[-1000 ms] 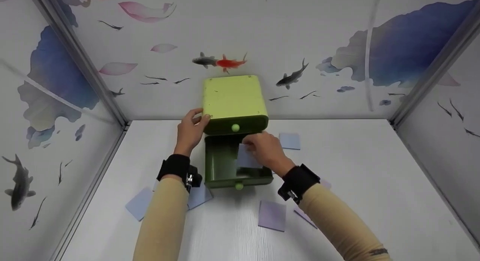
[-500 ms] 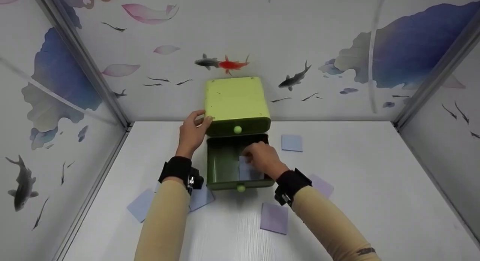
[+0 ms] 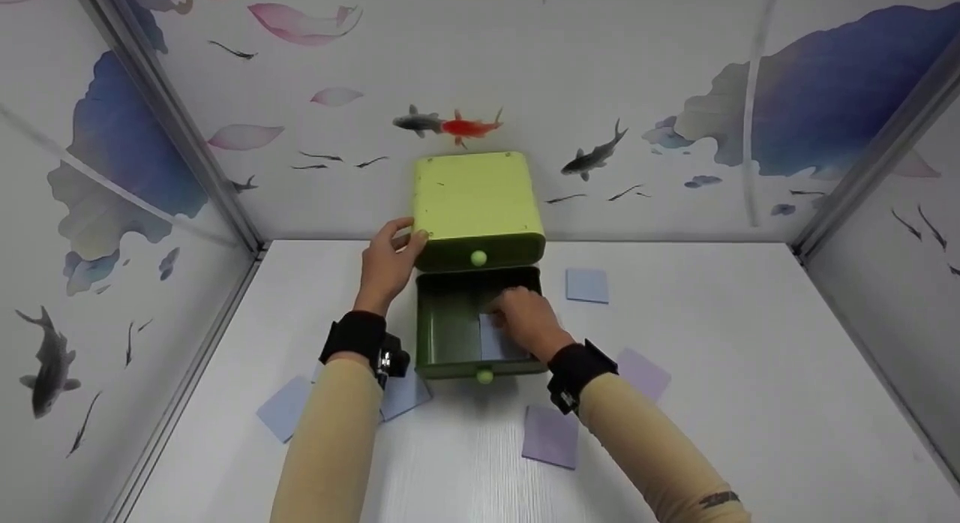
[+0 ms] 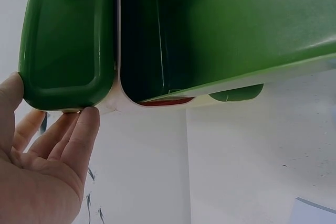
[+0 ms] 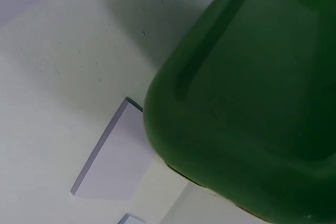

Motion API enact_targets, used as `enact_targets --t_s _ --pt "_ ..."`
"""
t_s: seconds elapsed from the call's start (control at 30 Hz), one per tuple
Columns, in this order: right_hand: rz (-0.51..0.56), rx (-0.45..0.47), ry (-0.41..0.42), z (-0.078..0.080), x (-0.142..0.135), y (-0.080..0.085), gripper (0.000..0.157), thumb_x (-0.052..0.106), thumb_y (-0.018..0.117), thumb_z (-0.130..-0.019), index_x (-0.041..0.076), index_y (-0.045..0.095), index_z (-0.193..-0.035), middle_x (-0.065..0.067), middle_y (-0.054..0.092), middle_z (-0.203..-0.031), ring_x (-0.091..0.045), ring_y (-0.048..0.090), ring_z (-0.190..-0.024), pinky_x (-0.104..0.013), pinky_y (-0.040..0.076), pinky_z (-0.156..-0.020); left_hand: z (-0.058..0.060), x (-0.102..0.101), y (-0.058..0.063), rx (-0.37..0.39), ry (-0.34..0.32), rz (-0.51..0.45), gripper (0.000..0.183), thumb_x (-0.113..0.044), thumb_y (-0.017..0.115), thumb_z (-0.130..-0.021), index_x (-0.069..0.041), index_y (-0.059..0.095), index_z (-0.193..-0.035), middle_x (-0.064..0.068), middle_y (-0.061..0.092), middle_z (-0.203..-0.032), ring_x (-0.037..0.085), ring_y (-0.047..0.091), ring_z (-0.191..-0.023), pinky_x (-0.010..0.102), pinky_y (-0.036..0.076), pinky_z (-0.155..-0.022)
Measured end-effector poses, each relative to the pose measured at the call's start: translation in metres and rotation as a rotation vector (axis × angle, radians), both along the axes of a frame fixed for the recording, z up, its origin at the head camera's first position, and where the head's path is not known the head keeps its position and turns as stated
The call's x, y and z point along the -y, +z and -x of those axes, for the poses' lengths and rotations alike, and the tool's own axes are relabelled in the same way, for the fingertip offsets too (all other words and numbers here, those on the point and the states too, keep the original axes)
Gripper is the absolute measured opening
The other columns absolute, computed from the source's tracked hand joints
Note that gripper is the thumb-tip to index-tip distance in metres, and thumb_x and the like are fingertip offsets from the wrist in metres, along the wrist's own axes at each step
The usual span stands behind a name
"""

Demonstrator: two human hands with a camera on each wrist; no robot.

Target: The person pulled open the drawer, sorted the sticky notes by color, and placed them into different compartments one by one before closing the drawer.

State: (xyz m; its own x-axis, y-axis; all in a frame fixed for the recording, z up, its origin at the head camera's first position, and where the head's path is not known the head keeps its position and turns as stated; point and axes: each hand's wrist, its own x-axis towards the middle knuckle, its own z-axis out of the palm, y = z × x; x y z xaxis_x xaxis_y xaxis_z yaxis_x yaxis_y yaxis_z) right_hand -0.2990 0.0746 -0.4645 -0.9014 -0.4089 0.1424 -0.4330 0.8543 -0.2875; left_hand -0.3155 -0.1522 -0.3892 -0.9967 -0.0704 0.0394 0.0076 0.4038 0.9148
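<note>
A small green chest of drawers [image 3: 480, 196] stands at the back of the table, its lower drawer [image 3: 450, 371] pulled out and its upper one closed. My left hand [image 3: 386, 268] grips the chest's upper left front corner. In the left wrist view the thumb rests on the upper drawer's front [image 4: 68, 45], with the fingers at the chest's side. My right hand [image 3: 529, 320] reaches into the open drawer and pinches the top edge of a thin blue square [image 3: 495, 339]. The right wrist view shows only the drawer's front [image 5: 252, 98]; the fingers are hidden there.
Thin purple squares [image 3: 551, 437] lie on the white table right of and before the drawer. Blue squares lie at the left, one [image 3: 285, 409] partly by the left sleeve, and another blue square [image 3: 587, 285] at the back right. Patterned walls [image 3: 637, 73] enclose the table.
My right hand has lowered the blue square from above the drawer down into it, then stayed almost still. The left hand has kept its grip on the chest.
</note>
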Motion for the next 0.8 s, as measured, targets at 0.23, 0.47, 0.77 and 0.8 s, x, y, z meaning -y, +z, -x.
enact_targets --t_s 0.23,0.47,0.77,0.8 --pt "0.014 0.001 0.013 0.001 -0.0005 -0.0016 0.015 0.003 0.067 -0.088 0.01 0.078 -0.095 -0.008 0.07 -0.091 -0.026 0.067 -0.086 -0.043 0.056 -0.074 0.0008 -0.0015 -0.0007 -0.01 -0.008 0.005 0.051 -0.042 0.056 -0.098 -0.02 0.047 -0.143 0.014 0.054 -0.142 0.025 0.051 -0.133 0.043 0.045 -0.106" --pt "0.042 -0.01 0.017 0.0004 -0.001 -0.0041 0.022 0.003 0.065 -0.09 0.014 0.077 -0.105 -0.006 0.073 -0.102 -0.025 0.067 -0.098 -0.041 0.056 -0.084 -0.0007 -0.0016 0.0011 -0.02 -0.012 0.013 0.05 -0.042 0.056 -0.098 -0.02 0.048 -0.142 0.015 0.056 -0.14 0.025 0.052 -0.132 0.044 0.044 -0.106" --pt "0.03 -0.064 0.01 -0.0006 0.0012 -0.0054 0.021 0.003 0.066 -0.089 0.016 0.077 -0.102 -0.005 0.073 -0.099 -0.024 0.068 -0.094 -0.042 0.056 -0.081 -0.0005 -0.001 0.0002 -0.018 -0.001 0.007 0.05 -0.041 0.056 -0.098 -0.019 0.048 -0.142 0.015 0.056 -0.14 0.025 0.052 -0.132 0.044 0.044 -0.106" --pt "0.028 -0.07 0.011 -0.0009 0.0012 -0.0053 0.021 0.003 0.066 -0.089 0.016 0.077 -0.102 -0.005 0.073 -0.098 -0.024 0.068 -0.094 -0.042 0.056 -0.081 -0.0004 -0.0008 0.0 -0.018 0.0 0.007 0.049 -0.041 0.056 -0.098 -0.019 0.048 -0.142 0.015 0.056 -0.139 0.025 0.052 -0.132 0.044 0.044 -0.106"
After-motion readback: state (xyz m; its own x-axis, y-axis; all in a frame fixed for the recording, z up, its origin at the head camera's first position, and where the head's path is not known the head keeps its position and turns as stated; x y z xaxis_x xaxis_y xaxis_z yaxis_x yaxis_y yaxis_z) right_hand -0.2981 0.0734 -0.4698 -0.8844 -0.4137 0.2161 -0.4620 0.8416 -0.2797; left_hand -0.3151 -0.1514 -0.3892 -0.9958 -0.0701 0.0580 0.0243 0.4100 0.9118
